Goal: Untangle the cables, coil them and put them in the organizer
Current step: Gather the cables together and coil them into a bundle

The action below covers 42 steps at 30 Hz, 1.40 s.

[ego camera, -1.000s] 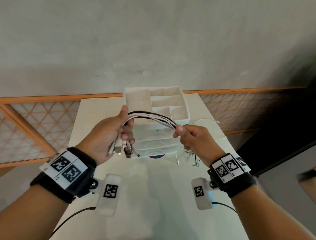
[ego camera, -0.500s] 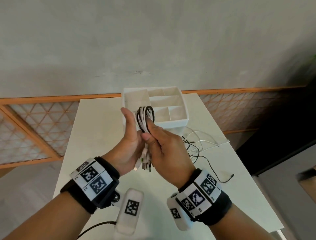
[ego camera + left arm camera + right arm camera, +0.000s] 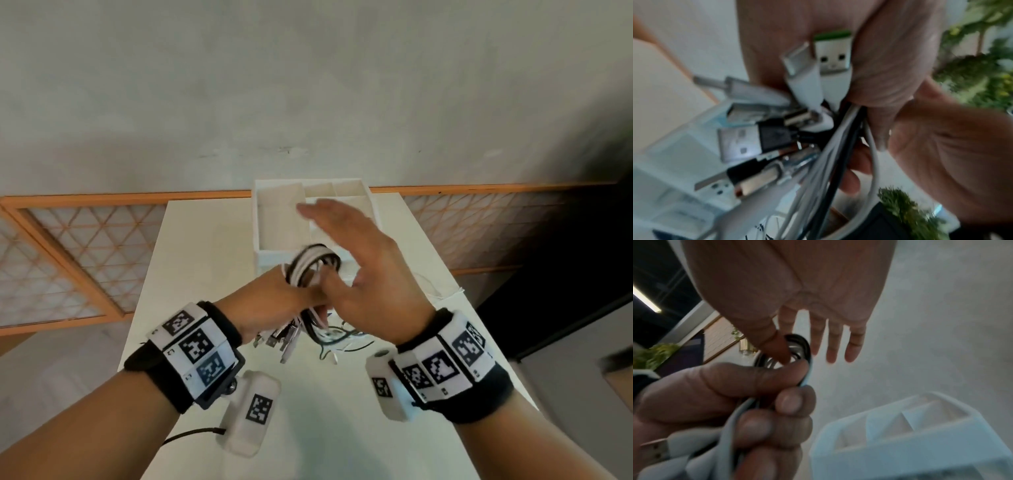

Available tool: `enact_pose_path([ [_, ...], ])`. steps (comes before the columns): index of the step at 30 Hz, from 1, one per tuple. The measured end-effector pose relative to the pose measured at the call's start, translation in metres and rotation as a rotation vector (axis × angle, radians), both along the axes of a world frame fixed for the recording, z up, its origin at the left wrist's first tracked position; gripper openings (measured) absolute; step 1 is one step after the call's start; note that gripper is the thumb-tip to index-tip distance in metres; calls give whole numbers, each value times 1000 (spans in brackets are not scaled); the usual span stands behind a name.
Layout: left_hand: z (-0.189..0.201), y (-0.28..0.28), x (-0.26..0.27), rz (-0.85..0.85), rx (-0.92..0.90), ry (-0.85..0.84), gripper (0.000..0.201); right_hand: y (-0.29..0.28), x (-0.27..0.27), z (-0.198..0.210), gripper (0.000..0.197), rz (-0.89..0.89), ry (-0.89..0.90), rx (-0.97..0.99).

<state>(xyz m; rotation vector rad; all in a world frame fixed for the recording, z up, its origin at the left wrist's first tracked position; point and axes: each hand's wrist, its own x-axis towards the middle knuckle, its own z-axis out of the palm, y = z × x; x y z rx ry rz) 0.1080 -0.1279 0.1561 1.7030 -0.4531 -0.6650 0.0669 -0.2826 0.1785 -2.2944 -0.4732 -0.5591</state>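
Observation:
A bundle of black and white cables (image 3: pixel 313 264) is folded into a loop, and my left hand (image 3: pixel 286 301) grips it in a fist just below the loop. Its USB plugs (image 3: pixel 286 339) hang under that fist; in the left wrist view they fan out, one with a green tip (image 3: pixel 831 52). My right hand (image 3: pixel 352 246) is spread flat beside the loop, its fingers (image 3: pixel 833 344) straight and its thumb (image 3: pixel 778 350) poking into the loop (image 3: pixel 800 345). The white organizer (image 3: pixel 274 222) stands just behind both hands.
The organizer's compartments (image 3: pixel 898 430) have nothing in them that I can see. Loose thin cable ends (image 3: pixel 337 344) trail on the white table (image 3: pixel 202 274) below and right of my hands. A grey wall and an orange lattice rail (image 3: pixel 85 246) lie beyond.
The bundle was stretched between both hands, then the right hand folded it over into the left. Now the right hand has let go and spread its fingers; the left keeps the folded loop.

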Motion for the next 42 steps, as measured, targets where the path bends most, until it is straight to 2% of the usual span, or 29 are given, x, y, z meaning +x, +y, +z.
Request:
enact_pose_path([
  [1, 2, -3, -2, -51, 61, -56, 11, 1, 1, 3, 56, 50, 20, -46],
  [4, 2, -6, -1, -91, 155, -120, 8, -2, 2, 8, 31, 25, 58, -2],
  [8, 2, -3, 0, -9, 87, -133, 8, 0, 0, 6, 21, -134, 203, 281],
  [10, 3, -4, 0, 36, 43, -146, 4, -1, 2, 6, 17, -184, 202, 299],
  [15, 6, -6, 1, -29, 67, -168, 29, -4, 7, 2, 14, -246, 230, 318],
  [18, 4, -7, 1, -40, 68, -158, 34, -1, 8, -2, 10, -243, 183, 275],
  [21, 2, -6, 2, -68, 135, -144, 37, -3, 6, 2, 48, -85, 113, 143],
  [22, 2, -6, 3, -62, 150, -129, 36, -5, 7, 3, 50, -35, 75, 83],
  [26, 1, -5, 6, -29, 127, -116, 19, -3, 12, 2, 24, 16, 5, 3],
  [28, 1, -6, 4, -11, 111, -124, 20, -2, 12, 1, 22, 61, 5, 48],
  [29, 1, -6, 4, 13, 82, -117, 21, -2, 11, 1, 27, 95, 16, 89],
  [31, 5, -5, 6, 92, -18, -86, 18, -10, 9, -1, 57, 149, 133, 202],
  [32, 8, -3, 8, 131, -71, -79, 28, -14, 7, -8, 73, 161, 235, 219],
  [33, 12, 0, 11, 158, -126, -73, 39, -17, 6, -16, 83, 174, 347, 174],
  [34, 17, 2, 14, 167, -181, -70, 49, -18, 5, -27, 81, 176, 458, 91],
  [35, 22, 4, 15, 153, -239, -61, 52, -16, 5, -40, 66, 162, 539, 10],
  [37, 31, 6, 13, 58, -294, -20, 49, -16, 7, -64, 19, 39, 574, -119],
  [39, 32, 7, 8, -29, -157, 13, 37, -29, 16, -82, 38, -106, 570, -164],
  [42, 12, 9, 1, -89, 161, -31, 25, -56, 26, -85, 43, -328, 618, -198],
])
